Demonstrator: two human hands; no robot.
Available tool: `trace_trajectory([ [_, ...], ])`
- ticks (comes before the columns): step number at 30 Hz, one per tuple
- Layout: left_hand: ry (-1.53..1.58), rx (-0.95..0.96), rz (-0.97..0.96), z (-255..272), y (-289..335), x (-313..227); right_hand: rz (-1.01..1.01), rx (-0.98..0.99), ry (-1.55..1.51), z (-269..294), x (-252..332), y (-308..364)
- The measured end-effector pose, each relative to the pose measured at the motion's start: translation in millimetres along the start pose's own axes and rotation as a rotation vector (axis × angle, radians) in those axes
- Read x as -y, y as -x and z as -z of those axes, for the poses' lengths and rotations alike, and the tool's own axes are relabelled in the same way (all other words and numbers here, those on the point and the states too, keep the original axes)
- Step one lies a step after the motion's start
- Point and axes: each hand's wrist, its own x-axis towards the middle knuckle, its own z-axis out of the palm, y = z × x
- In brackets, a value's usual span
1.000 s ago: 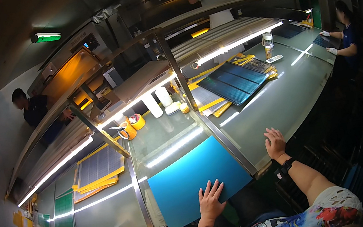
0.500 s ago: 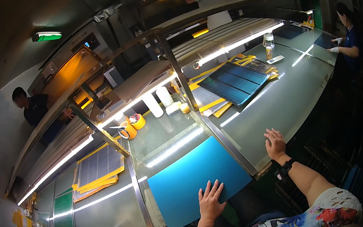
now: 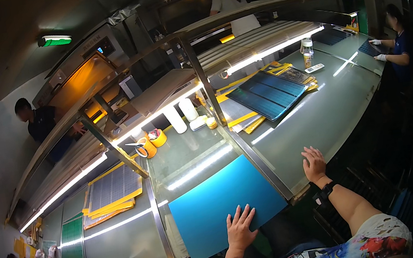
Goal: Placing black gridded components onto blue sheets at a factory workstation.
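Observation:
A smooth bright-blue sheet (image 3: 219, 203) lies on the table in front of me, its near edge reaching over the table's front. My left hand (image 3: 240, 227) rests flat on its near part with the fingers spread. On the right, past a metal divider strip (image 3: 262, 166), my right hand (image 3: 314, 164) lies by the front edge of the grey glass tabletop (image 3: 303, 123). Its fingers are stretched out and nothing is in them.
Dark-blue panels (image 3: 267, 94) top a yellow-edged stack at the far right. Another yellow-edged stack (image 3: 112, 187) and a green panel (image 3: 73, 250) lie left. Orange tape rolls (image 3: 156, 138), white rolls (image 3: 188, 109) and a bottle (image 3: 307, 51) stand behind. Posts carry a lit shelf; several co-workers surround the tables.
Both my hands and the blue sheet stay in place. The co-worker at lower left has raised their gloved hands; the one in white at the back has shifted left and lowered an arm.

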Motion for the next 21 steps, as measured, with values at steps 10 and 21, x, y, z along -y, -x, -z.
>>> trace_trajectory([
  [10,-0.002,-0.002,-0.004,-0.7,0.6,0.5,-0.012,0.005,-0.008,-2.0,-1.2,0.3],
  [21,0.018,-0.008,0.002,2.4,0.2,-1.6,0.003,-0.008,-0.014,0.4,1.2,0.2],
])
